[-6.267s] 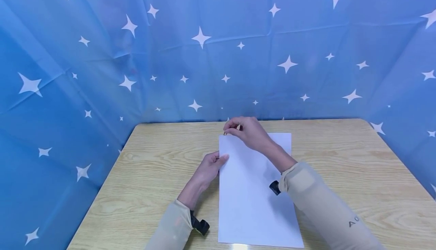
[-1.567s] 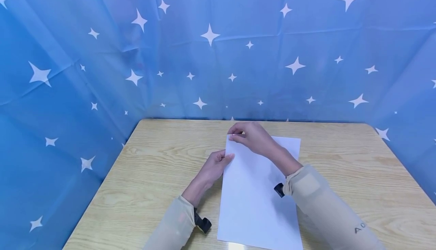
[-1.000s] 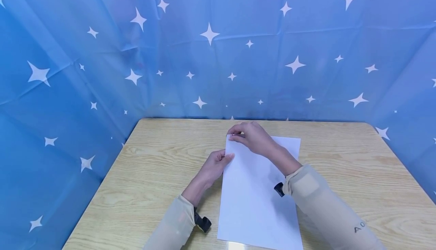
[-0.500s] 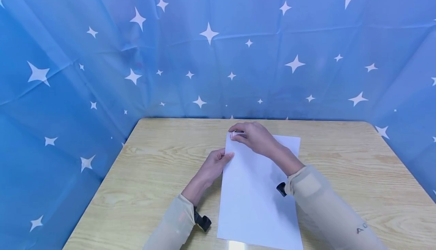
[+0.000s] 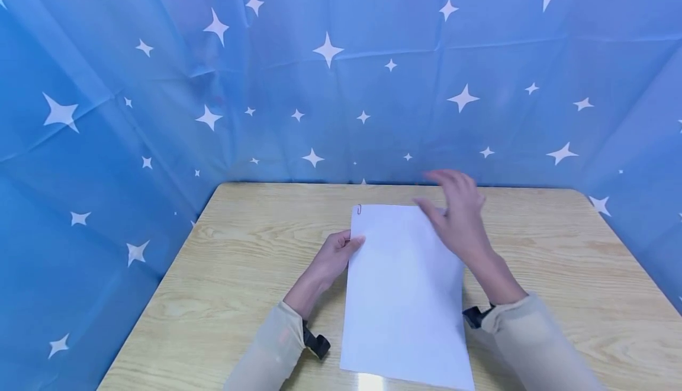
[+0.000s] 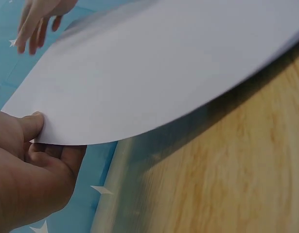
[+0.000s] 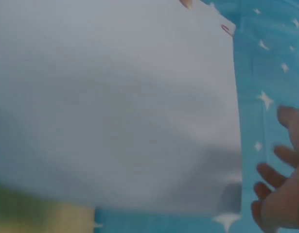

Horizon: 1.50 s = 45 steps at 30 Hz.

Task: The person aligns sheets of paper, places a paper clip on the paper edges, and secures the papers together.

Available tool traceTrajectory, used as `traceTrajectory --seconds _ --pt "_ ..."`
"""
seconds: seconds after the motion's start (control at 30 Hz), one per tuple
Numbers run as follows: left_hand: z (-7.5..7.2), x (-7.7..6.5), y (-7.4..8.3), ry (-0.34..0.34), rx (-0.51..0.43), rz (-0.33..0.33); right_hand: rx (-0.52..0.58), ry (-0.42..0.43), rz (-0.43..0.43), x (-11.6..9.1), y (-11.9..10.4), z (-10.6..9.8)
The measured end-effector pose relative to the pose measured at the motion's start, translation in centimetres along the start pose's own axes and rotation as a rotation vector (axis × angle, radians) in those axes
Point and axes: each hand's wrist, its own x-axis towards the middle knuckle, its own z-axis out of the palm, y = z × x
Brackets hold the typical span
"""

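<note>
A white sheet of paper [image 5: 402,296] lies lengthwise before me, its far end raised off the table. A small red paper clip [image 5: 359,210] sits over its far left corner; the same clip [image 7: 227,30] shows at the corner in the right wrist view. My left hand [image 5: 330,260] pinches the left edge below the clip, thumb on top and fingers underneath, as the left wrist view shows of the paper [image 6: 154,73]. Fingers spread and holding nothing, my right hand [image 5: 460,219] is at the sheet's far right corner, blurred by motion.
The paper is over a light wood-grain table [image 5: 240,272] with rounded far corners. Behind and beside it hangs a blue curtain [image 5: 373,95] with white stars. A dark wrist camera [image 5: 317,343] sticks out at my left cuff.
My right hand pushed the paper clip onto the far left corner, then let go of it and swung right, fingers spreading. My left hand keeps its pinch on the paper's edge.
</note>
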Motion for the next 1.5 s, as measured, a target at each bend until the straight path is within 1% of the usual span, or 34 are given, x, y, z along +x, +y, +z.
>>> traceTrajectory --seconds 0.07,0.13,0.17,0.23,0.3,0.43,0.53,0.6,0.67,0.77,0.9,1.07,1.13,1.33,1.4,1.5 --pt "0.0 0.1 0.1 0.003 0.0 -0.005 0.077 0.037 0.098 -0.9 1.0 -1.2" --pt "0.0 0.2 0.2 0.001 -0.004 -0.007 0.153 0.023 0.222 -1.9 2.0 -2.5" --pt "0.0 0.2 0.3 -0.001 -0.007 -0.008 0.182 -0.001 0.286 -2.4 2.5 -3.0" --pt "-0.1 0.2 0.2 0.001 -0.012 -0.005 0.235 -0.084 0.398 -3.3 3.3 -4.0" --pt "-0.2 0.1 0.1 0.008 -0.016 -0.008 0.261 -0.193 0.473 -4.1 4.1 -4.7" --pt "-0.4 -0.1 -0.1 0.025 -0.026 -0.009 0.329 -0.4 0.558 -5.8 5.1 -5.1" --pt "-0.6 -0.1 -0.1 0.025 -0.034 0.001 0.385 -0.497 0.606 -7.0 5.7 -5.0" --pt "-0.6 -0.1 -0.1 0.025 -0.041 0.007 0.422 -0.526 0.612 -7.6 6.1 -4.8" --pt "-0.7 -0.1 0.0 0.025 -0.045 0.011 0.462 -0.534 0.603 -8.1 6.4 -4.4" --pt "-0.8 -0.1 0.1 0.03 -0.05 0.008 0.547 -0.523 0.572 -8.5 6.6 -3.7" --pt "-0.9 -0.1 0.3 0.019 -0.05 0.002 0.601 -0.497 0.555 -8.6 6.5 -3.0" --pt "-0.9 -0.1 0.5 -0.007 -0.05 -0.009 0.577 -0.459 0.556 -8.8 6.3 -2.8" --pt "-1.0 0.0 0.5 -0.018 -0.042 -0.018 0.572 -0.451 0.571 -8.8 6.3 -2.9" --pt "-1.5 0.1 0.3 -0.037 0.039 -0.038 0.541 -0.441 0.612 -8.8 6.7 -3.4" --pt "-1.7 0.1 0.3 -0.042 0.05 -0.042 0.537 -0.432 0.619 -8.8 6.9 -3.6" --pt "-1.9 0.1 0.3 -0.032 0.085 -0.047 0.54 -0.421 0.625 -8.9 7.1 -3.6"
